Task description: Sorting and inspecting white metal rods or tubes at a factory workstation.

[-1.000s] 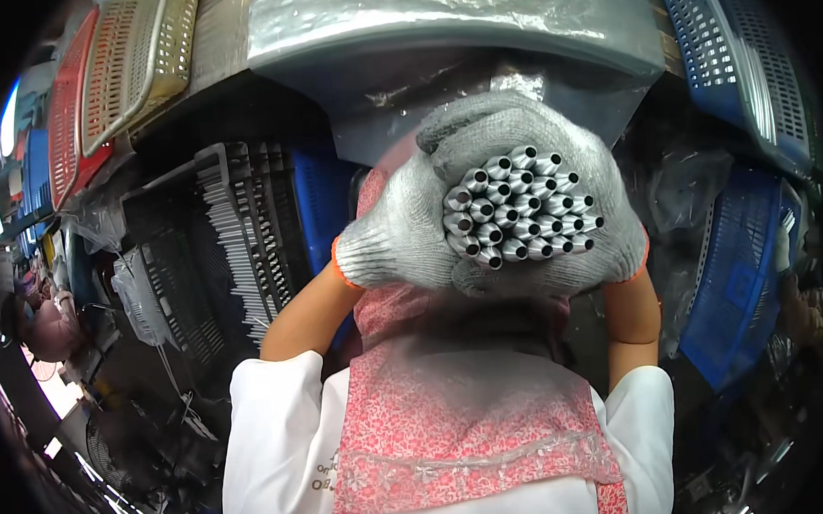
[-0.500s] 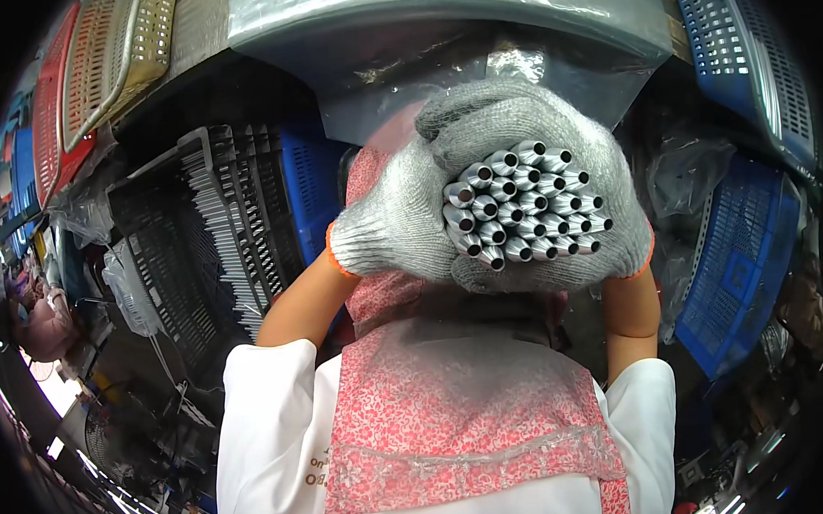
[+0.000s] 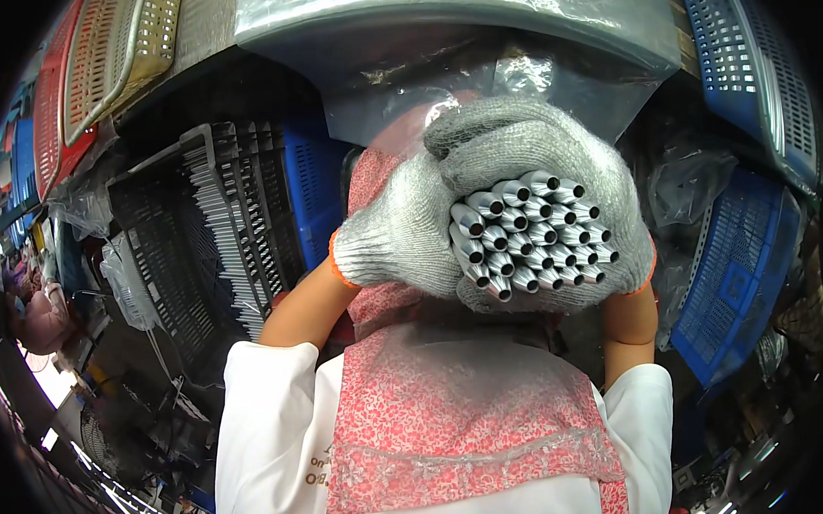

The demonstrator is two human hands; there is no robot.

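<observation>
Both my hands wear grey knitted gloves with orange-edged cuffs and are wrapped round one bundle of shiny metal tubes (image 3: 530,238). The tubes' open, tapered ends point up toward me, packed side by side. My left hand (image 3: 405,225) closes on the bundle from the left. My right hand (image 3: 601,184) curls round its right side, and gloved fingers cross over the far side of the bundle. Grey glove also shows along the near side. The tubes' lower ends are hidden. The bundle is held over my lap, in front of the pink patterned apron (image 3: 454,393).
Ahead is a worktop covered with clear plastic sheet (image 3: 456,12). At left stand a black crate (image 3: 169,268) beside a row of thin metal rods (image 3: 222,238), and red and tan baskets (image 3: 100,59). Blue baskets (image 3: 738,266) stand at right. A person in pink (image 3: 45,319) is at far left.
My hands and the tube bundle have come slightly nearer to my body, lower in the view. The grip looks the same, and the tube ends are tilted a little differently.
</observation>
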